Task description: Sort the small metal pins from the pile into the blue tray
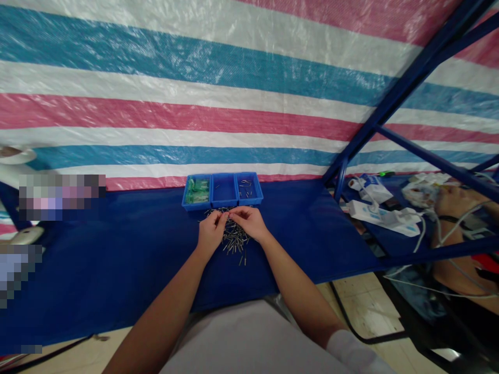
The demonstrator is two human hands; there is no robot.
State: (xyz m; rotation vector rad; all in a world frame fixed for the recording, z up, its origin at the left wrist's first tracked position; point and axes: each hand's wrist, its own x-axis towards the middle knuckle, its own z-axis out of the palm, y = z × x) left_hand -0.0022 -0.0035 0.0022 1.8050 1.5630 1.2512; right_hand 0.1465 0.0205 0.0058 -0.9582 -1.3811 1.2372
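Both hands meet fingertip to fingertip over a heap of thin metal pins [235, 240] on the blue table [156, 244]. My left hand [211, 231] is closed in a pinch, its thumb and fingers pressed together. My right hand [250, 222] pinches from the other side, touching or nearly touching the left fingertips. Whatever sits between the fingers is too small to make out. Just beyond the hands stands a blue tray [224, 203] with three compartments. Green-tinted clear packets [198, 190] fill the left one, a tiny sliver lies in the middle one, and several pins [245, 189] lie in the right one.
A striped plastic sheet [195, 119] hangs behind the table. Blue metal bars [374, 119] slant across the right. Beyond them are a white power strip [384, 218], cables and another person's arm [448, 234]. At far left lies a pale rounded object [27, 235] near blurred patches.
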